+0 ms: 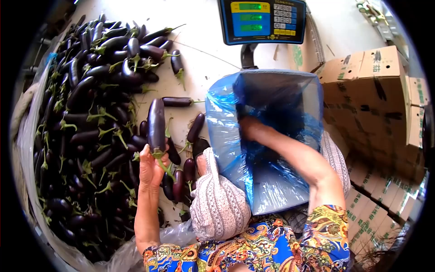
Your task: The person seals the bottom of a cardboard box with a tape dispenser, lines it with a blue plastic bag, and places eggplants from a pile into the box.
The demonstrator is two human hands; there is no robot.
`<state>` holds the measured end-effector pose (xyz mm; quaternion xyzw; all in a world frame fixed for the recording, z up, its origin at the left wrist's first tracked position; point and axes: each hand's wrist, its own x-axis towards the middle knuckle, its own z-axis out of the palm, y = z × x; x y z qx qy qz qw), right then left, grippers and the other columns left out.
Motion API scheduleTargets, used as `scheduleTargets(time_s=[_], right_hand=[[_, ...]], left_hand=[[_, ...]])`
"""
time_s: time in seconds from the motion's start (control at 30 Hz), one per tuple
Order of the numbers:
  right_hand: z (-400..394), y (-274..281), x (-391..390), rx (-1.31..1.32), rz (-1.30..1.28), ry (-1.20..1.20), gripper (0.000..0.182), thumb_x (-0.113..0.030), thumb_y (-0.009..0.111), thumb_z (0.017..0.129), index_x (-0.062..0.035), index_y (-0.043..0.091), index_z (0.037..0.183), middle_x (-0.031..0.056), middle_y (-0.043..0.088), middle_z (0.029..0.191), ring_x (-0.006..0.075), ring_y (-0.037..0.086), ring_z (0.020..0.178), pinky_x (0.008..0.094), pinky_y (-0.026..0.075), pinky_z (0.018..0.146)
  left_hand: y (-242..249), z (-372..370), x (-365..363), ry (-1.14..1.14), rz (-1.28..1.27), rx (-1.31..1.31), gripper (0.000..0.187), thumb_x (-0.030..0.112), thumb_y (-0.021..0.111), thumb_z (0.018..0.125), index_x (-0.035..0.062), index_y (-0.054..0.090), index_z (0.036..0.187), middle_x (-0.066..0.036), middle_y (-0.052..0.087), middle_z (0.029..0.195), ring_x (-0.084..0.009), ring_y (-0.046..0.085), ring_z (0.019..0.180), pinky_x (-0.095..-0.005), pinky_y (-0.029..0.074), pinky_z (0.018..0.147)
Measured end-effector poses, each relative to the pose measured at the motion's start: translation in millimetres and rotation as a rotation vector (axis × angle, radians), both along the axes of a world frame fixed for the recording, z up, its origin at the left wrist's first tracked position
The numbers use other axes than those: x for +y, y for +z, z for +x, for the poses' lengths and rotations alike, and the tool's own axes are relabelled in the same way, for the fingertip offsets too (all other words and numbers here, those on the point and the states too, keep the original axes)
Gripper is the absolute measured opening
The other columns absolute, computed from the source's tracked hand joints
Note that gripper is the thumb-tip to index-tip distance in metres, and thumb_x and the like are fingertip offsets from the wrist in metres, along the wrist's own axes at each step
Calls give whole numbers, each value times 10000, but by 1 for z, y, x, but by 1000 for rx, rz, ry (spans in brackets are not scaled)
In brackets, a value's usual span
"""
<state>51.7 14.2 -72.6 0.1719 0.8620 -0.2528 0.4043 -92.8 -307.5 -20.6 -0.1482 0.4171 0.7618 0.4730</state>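
An upright dark purple eggplant point(157, 123) is gripped near its green stem by my left hand point(152, 167), whose fingers are closed around it. More eggplants lie just behind and beside that hand. My right arm reaches into a box lined with a blue plastic bag point(225, 136). Inside, near the left wall of the liner, is my right hand point(248, 128); its fingers are lost in shadow, so I cannot see what it touches or holds. The bottom of the bag is dark.
A large eggplant pile point(90, 127) fills the left side, edged by clear plastic sheeting point(38, 131). Behind the lined box stands a digital scale display point(263, 20) with lit green numbers. Cardboard boxes point(362, 90) stand at right, with flattened cardboard point(378, 195) below them.
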Motion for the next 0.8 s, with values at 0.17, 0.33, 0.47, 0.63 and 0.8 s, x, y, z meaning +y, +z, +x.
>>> scheduleTargets(time_s=[0.17,0.33,0.47,0.63,0.8], right_hand=[[9,117,31,131,-60,278,327,-143,640,835,0,638,1129,260,662,979,404,649,912,444,526,760],[11,207,4,857,-1087,-700,713,-286,734,833,-58,419,1430,193,530,1357,265,527,1256,398,426,1050],[28,237,9,752,-968,-1124,628,-367,596,928,58,416,1353,170,612,1182,257,624,1069,362,498,936],[65,252,24,373,-622,-1015,697,-488,645,847,17,460,1290,112,634,900,177,658,699,280,545,625],[63,157,23,108,-704,-1095,687,-384,599,929,-14,348,1452,88,549,1104,123,526,890,259,465,701]], left_hand=[[88,4,54,-140,-73,573,605,357,679,807,-8,520,1262,-67,624,993,-151,595,755,-291,490,648],[134,26,133,-515,-20,1208,752,243,819,766,-26,458,1368,-176,634,1136,-237,677,974,-351,556,822],[111,51,156,-550,203,1322,678,214,823,765,26,533,1348,-117,637,1085,-212,647,923,-328,528,831],[15,50,74,-204,-316,686,287,79,586,955,-8,603,1228,-38,671,993,-111,625,885,-260,516,829],[-102,68,-44,-16,-773,602,273,111,614,904,15,636,1159,-40,663,1032,-130,616,908,-275,514,779]])
